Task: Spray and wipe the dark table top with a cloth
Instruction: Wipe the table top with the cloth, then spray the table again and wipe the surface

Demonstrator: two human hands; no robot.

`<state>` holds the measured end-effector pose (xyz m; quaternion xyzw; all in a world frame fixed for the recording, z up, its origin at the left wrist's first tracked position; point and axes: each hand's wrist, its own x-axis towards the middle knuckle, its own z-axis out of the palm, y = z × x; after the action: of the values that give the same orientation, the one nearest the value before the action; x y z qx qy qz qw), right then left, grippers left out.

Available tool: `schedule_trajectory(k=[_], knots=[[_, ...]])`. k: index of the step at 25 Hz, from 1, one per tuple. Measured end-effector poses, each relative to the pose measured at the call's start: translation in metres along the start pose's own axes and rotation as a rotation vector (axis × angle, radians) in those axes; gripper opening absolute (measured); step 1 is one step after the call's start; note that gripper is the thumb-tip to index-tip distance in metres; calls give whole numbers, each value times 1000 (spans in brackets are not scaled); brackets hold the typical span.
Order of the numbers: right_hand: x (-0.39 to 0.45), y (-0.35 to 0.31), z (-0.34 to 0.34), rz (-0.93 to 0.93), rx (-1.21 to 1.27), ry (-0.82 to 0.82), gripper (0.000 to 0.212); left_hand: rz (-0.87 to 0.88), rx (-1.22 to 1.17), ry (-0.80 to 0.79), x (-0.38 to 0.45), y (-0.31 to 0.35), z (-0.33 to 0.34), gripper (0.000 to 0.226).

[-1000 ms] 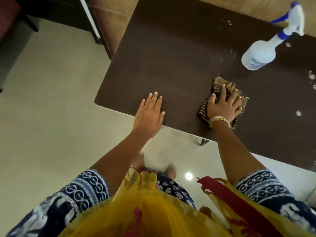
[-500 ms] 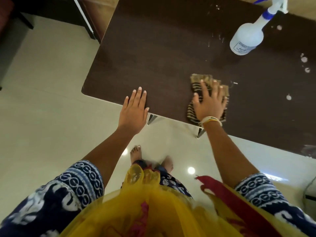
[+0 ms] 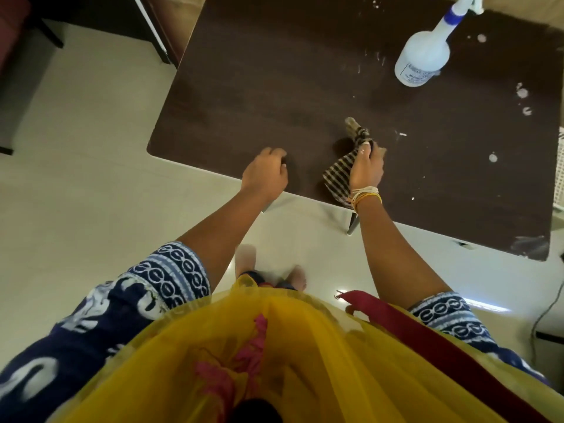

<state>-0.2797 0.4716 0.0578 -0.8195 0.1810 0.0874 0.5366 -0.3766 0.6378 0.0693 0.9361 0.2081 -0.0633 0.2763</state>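
Observation:
The dark brown table top (image 3: 274,87) fills the upper middle of the head view, with white spots and smears scattered on its right half. My right hand (image 3: 366,169) grips a brown striped cloth (image 3: 340,175), bunched and lifted partly off the surface near the table's front edge. To its left, my left hand (image 3: 265,175) rests on the front edge with its fingers curled under, holding nothing. A white spray bottle (image 3: 422,58) with a blue collar stands upright at the far right of the table.
Pale tiled floor (image 3: 76,193) surrounds the table. A dark furniture piece with a leg (image 3: 48,35) stands at the top left. A wooden panel (image 3: 171,22) lies behind the table's left corner. A black cable (image 3: 546,315) runs on the floor at the right.
My right hand went from pressing the cloth flat to gathering and lifting it near the front edge. My left hand curled its spread fingers.

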Motion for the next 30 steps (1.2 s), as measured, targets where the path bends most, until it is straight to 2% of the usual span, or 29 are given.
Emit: schedule_trajectory(k=[4, 7, 9, 11, 12, 15, 17, 18, 20, 22, 23, 25, 26, 27, 30], knots=[[-7, -27, 4, 376, 737, -318, 44, -143, -357, -70, 23, 46, 0, 37], [-6, -44, 5, 554, 1030, -510, 47, -365, -835, -177, 38, 68, -2, 54], [0, -59, 3, 578, 1088, -559, 47, -430, -1269, -329, 44, 77, -7, 61], [9, -75, 0, 552, 996, -600, 45, -444, -1473, -473, 50, 83, -13, 61], [16, -82, -1, 499, 895, -614, 44, -439, -1468, -497, 57, 85, -14, 61], [54, -103, 0, 277, 528, -594, 44, -485, -1395, -407, 87, 91, -7, 60], [88, -113, 2, 183, 302, -465, 38, -522, -1321, -302, 111, 99, -5, 53], [105, -117, 3, 201, 253, -393, 34, -531, -1280, -266, 123, 102, -5, 48], [132, -122, 2, 244, 293, -244, 25, -531, -1249, -249, 148, 111, -9, 44], [154, -123, -7, 197, 358, 20, 21, -529, -1239, -275, 167, 123, -14, 42], [162, -125, -14, 174, 347, 156, 22, -526, -1230, -287, 176, 128, -17, 41], [182, -129, -30, 103, 230, 323, 44, -511, -1209, -303, 191, 138, -23, 47], [194, -130, -36, 22, 163, 310, 55, -508, -1209, -314, 197, 141, -25, 50], [206, -131, -40, -74, 119, 230, 63, -504, -1213, -325, 202, 146, -27, 49], [239, -135, -51, -200, 67, -37, 62, -489, -1287, -375, 216, 157, -26, 45]])
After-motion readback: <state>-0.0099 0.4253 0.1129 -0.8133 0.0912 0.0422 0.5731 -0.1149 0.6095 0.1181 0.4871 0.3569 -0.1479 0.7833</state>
